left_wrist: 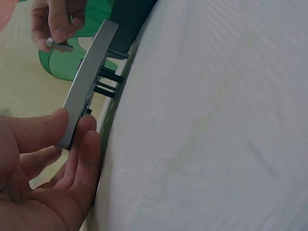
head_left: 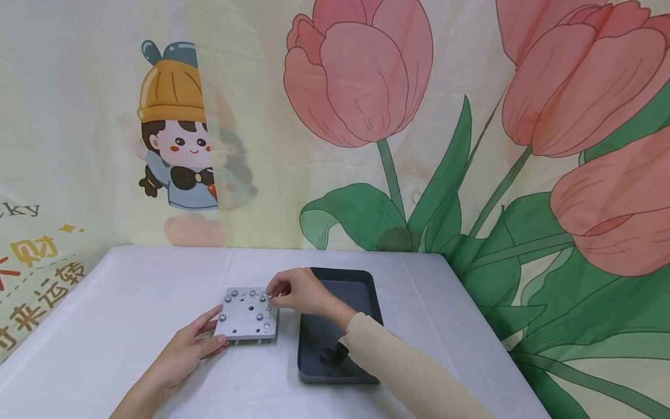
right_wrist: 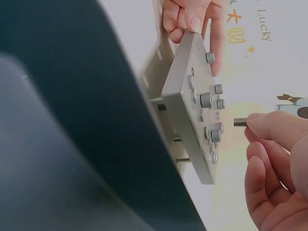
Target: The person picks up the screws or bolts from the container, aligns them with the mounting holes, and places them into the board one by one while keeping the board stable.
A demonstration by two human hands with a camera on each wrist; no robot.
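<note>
A square metal plate (head_left: 242,324) with several socket-head bolts in its holes stands over the white table, and bolt shanks stick out beneath it. My left hand (head_left: 180,354) grips the plate's near-left edge, thumb on one face and fingers against the other, as the left wrist view shows. Between right thumb and fingertips, my right hand (head_left: 303,293) pinches a short threaded bolt (right_wrist: 239,122). In the right wrist view the bolt's threaded end points at the plate's bolted face, with a gap between them. The fingers cover the bolt's head there.
Just right of the plate lies a dark rectangular tray (head_left: 316,349), partly under the right forearm. Small black things (head_left: 331,357) lie in its near part. A printed curtain (head_left: 262,116) with tulips hangs behind the white-covered table (head_left: 157,279).
</note>
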